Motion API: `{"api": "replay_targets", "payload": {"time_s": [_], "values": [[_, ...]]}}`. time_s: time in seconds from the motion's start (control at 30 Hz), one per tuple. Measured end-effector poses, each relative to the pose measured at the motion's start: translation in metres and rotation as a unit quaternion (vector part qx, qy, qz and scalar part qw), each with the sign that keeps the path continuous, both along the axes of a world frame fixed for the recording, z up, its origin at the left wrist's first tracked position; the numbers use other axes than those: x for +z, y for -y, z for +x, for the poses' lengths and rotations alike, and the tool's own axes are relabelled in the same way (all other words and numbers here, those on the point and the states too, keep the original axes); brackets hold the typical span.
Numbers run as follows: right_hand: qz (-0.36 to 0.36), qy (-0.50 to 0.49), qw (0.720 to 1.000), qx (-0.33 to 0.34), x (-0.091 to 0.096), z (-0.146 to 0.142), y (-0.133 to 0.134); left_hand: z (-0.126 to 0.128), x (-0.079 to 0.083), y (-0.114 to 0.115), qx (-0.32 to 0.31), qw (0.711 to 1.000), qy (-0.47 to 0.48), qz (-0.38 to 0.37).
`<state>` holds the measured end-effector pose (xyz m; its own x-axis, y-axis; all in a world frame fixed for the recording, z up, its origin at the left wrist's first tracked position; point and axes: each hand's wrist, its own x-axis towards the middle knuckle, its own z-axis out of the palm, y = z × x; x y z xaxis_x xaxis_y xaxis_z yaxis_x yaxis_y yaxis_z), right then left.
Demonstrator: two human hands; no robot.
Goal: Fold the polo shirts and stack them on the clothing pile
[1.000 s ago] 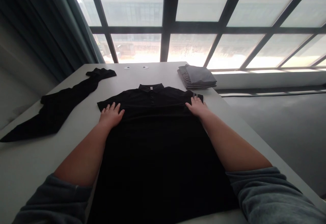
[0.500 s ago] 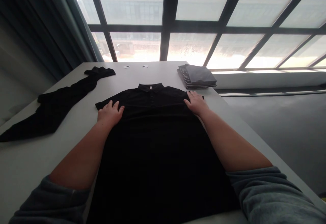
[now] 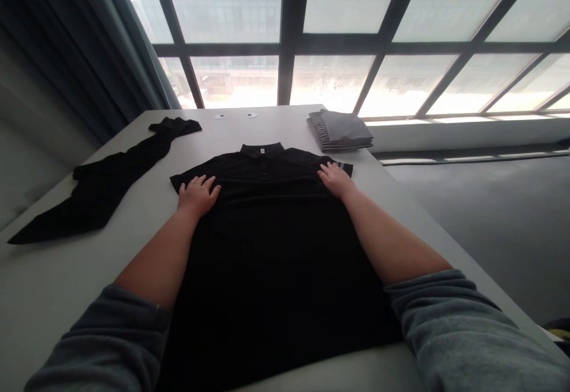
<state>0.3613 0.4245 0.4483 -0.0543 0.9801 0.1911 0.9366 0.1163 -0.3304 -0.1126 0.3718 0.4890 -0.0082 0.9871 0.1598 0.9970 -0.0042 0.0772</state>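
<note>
A black polo shirt (image 3: 276, 249) lies spread face up, its collar at the far end and its hem towards me. My left hand (image 3: 199, 195) rests on the shirt near the left sleeve, fingers spread and palm down. On the opposite side, my right hand (image 3: 336, 179) lies flat by the right sleeve, which shows pale stripes near its cuff. Neither hand grips the cloth. A small white label shows inside the collar, above a short buttoned placket.
On the white table (image 3: 133, 220), a crumpled black garment (image 3: 116, 184) lies to the left. Folded grey and striped clothes (image 3: 342, 130) are stacked at the far right corner. Two white round discs sit near the back edge. Windows stand behind, with a dark curtain (image 3: 66, 41) on the left.
My right hand has slid slightly inward, uncovering the striped sleeve end. My left hand has shifted a little to the right. The view has moved slightly, and the shirt's hem shows more.
</note>
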Motion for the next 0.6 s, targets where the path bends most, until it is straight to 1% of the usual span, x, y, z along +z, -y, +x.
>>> {"api": "replay_targets", "payload": {"time_s": [0.07, 0.1, 0.17, 0.23, 0.3, 0.37, 0.4, 0.47, 0.53, 0.6], "values": [[0.056, -0.04, 0.997, 0.019, 0.008, -0.001, 0.025, 0.005, 0.01, 0.023, -0.022, 0.999, -0.015, 0.034], [0.08, -0.055, 0.995, 0.031, 0.012, -0.002, 0.041, 0.007, 0.014, 0.04, -0.042, 0.998, -0.022, 0.047], [0.092, -0.064, 0.991, 0.076, 0.019, -0.005, 0.082, 0.01, 0.018, 0.08, -0.097, 0.994, -0.026, 0.044], [0.072, -0.046, 0.988, 0.132, 0.022, -0.01, 0.129, 0.011, 0.014, 0.126, -0.167, 0.986, -0.016, 0.011], [0.028, -0.016, 0.983, 0.183, 0.021, -0.016, 0.173, 0.009, 0.004, 0.168, -0.225, 0.974, 0.001, -0.022], [-0.032, 0.019, 0.975, 0.22, 0.018, -0.022, 0.208, 0.007, -0.008, 0.2, -0.26, 0.964, 0.014, -0.05], [-0.053, 0.034, 0.972, 0.226, 0.017, -0.024, 0.22, 0.005, -0.013, 0.21, -0.271, 0.961, 0.014, -0.059], [-0.073, 0.056, 0.97, 0.226, 0.016, -0.028, 0.235, 0.003, -0.021, 0.222, -0.284, 0.957, 0.009, -0.067], [-0.078, 0.071, 0.97, 0.218, 0.017, -0.03, 0.239, 0.003, -0.023, 0.224, -0.291, 0.955, 0.001, -0.064], [-0.089, 0.087, 0.969, 0.213, 0.022, -0.034, 0.241, 0.003, -0.022, 0.224, -0.29, 0.955, -0.009, -0.059]]}}
